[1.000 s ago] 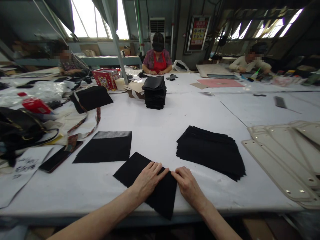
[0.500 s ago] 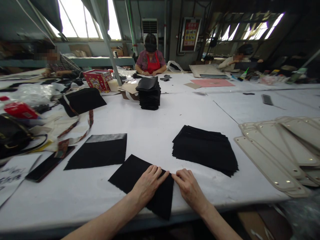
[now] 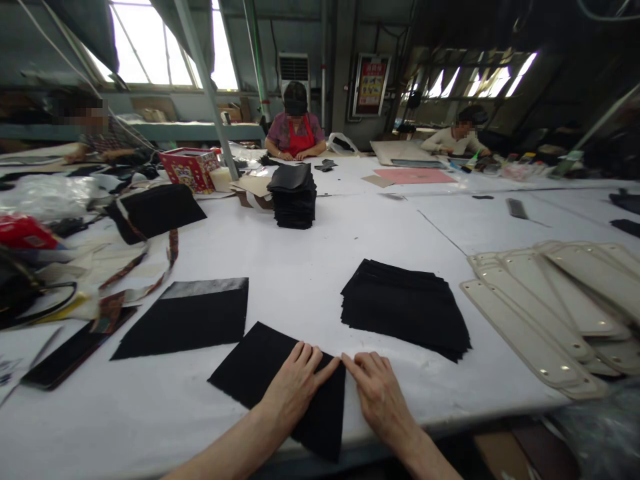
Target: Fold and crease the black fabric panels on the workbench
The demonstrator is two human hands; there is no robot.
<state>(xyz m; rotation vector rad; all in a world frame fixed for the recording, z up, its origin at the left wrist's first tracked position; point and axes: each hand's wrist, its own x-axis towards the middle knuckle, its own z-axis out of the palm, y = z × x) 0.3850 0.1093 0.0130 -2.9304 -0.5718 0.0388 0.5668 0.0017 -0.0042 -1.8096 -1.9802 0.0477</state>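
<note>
A black fabric piece (image 3: 263, 363) lies at an angle near the table's front edge, one corner hanging toward me. My left hand (image 3: 300, 377) is closed over its right part, index finger stretched to the top right corner and the other fingers bent onto the cloth. At that same corner my right hand (image 3: 375, 383) holds the edge with its index fingertip, the remaining fingers curled; its thumb is hidden. Beyond my right hand lies a stack of black pieces (image 3: 403, 307). Left of the held piece is another black piece (image 3: 195, 320) with a shiny grey strip along its far edge.
Beige panels with metal studs (image 3: 530, 333) overlap at the right. A tall black stack (image 3: 293, 200) stands farther back beside a red patterned box (image 3: 190, 170). A phone (image 3: 70, 353), straps and plastic bags crowd the left. Several people sit across the white table (image 3: 320, 280).
The camera view has tilted up slightly, so the table things sit lower in the picture. Both hands stay at the same corner of the black fabric piece.
</note>
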